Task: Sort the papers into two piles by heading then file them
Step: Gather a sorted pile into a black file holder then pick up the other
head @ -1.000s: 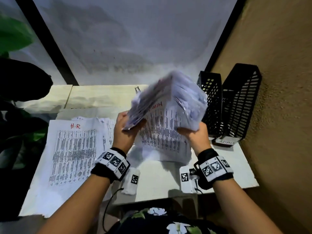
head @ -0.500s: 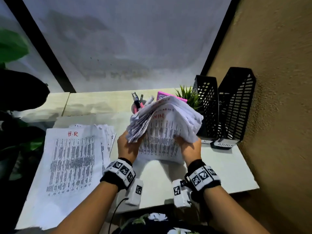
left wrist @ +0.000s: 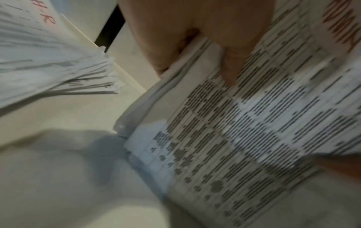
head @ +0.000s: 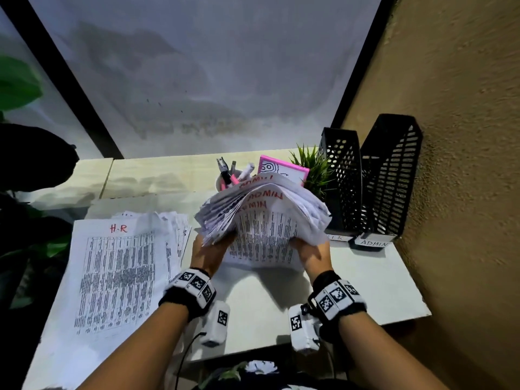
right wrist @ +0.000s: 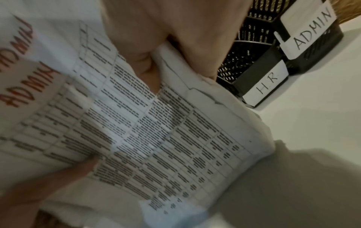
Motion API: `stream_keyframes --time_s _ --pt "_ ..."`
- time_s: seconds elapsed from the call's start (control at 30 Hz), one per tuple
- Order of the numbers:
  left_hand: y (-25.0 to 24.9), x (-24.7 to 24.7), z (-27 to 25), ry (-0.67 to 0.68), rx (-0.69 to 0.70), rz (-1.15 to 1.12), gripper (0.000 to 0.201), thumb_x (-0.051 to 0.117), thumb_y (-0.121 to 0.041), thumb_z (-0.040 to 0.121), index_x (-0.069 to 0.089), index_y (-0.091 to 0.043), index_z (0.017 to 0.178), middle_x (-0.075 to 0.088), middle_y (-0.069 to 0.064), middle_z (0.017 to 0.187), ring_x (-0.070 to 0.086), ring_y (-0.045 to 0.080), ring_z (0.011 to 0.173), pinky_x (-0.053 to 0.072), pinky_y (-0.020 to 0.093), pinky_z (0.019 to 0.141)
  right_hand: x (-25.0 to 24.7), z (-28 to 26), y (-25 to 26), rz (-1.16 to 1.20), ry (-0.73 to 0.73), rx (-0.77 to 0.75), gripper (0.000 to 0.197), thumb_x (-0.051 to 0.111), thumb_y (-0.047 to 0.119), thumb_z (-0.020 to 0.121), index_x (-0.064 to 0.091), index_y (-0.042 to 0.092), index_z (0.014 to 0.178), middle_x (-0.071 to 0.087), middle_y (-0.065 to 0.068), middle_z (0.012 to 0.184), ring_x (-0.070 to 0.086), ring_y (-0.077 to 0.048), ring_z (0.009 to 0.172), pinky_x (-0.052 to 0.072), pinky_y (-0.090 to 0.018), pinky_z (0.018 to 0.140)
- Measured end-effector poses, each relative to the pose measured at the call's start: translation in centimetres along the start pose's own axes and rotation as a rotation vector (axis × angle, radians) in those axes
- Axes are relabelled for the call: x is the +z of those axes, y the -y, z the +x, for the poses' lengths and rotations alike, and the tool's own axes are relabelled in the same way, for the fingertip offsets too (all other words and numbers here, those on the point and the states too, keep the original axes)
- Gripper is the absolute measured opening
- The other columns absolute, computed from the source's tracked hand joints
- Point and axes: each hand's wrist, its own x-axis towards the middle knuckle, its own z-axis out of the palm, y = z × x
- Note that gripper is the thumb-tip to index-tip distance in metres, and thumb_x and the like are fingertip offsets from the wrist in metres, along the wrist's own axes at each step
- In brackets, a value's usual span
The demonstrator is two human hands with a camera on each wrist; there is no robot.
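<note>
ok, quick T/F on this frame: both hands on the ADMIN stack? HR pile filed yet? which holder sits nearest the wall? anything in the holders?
1. Both hands hold the ADMIN stack. True: left hand and right hand each grip a side.
2. The HR pile is already in its holder. False: it lies flat on the desk, left of the hands.
3. The ADMIN holder stands nearest the wall. True: the HR holder is on its left.
4. The ADMIN stack lies flat on the desk. False: it is raised and bowed between the hands.
5. The holders are full of paper. False: no paper shows through their mesh.
</note>
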Motion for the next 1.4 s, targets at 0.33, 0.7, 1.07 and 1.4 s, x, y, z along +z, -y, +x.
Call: stream_keyframes --time_s 0.33,0.7,1.07,1.4 --pt "-5.2 0.5 0.1 0.169 0.245 -0.211 0.02 0.073 -0.005 0.078 0.062 -0.005 0.095 0.066 0.006 0.083 0.064 0.017 0.074 0.054 0.02 0.061 -5.0 3.2 6.6 -0.099 0.072 0.039 0.018 0.067 -0.01 0.075 0.057 0.001 0.085 0.062 -0.02 0.095 0.061 -0.028 0.087 0.052 -0.036 0.076" --pt "-11.2 3.3 -3.5 0.263 0.455 -0.009 0.02 0.06 0.005 0.084 0.067 -0.013 0.08 0.064 -0.004 0.062 0.057 0.003 0.053 0.041 0.01 0.046 -11.2 6.3 10.6 0.275 0.037 0.012 0.013 0.061 0.007 0.089 0.061 0.004 0.102 0.067 -0.008 0.092 0.062 -0.019 0.078 0.052 -0.022 0.06" --pt "-17.0 4.3 -4.2 -0.038 0.551 -0.121 0.036 0.055 0.003 0.088 0.043 -0.016 0.059 0.036 -0.01 0.031 0.028 0.002 0.026 0.023 0.011 0.03 -20.8 13.0 0.9 -0.661 -0.311 0.24 0.05 0.059 0.016 0.091 0.046 -0.001 0.136 0.053 -0.023 0.134 0.049 -0.037 0.124 0.039 -0.037 0.101" --pt "-17.4 10.8 -4.5 -0.03 0.716 -0.042 0.037 0.056 0.006 0.086 0.048 -0.023 0.065 0.043 -0.007 0.056 0.037 0.003 0.048 0.032 0.021 0.045 -19.8 11.5 -1.7 -0.598 -0.305 0.216 0.043 0.046 -0.006 0.089 0.057 0.006 0.128 0.065 -0.016 0.116 0.061 -0.029 0.104 0.039 -0.02 0.081"
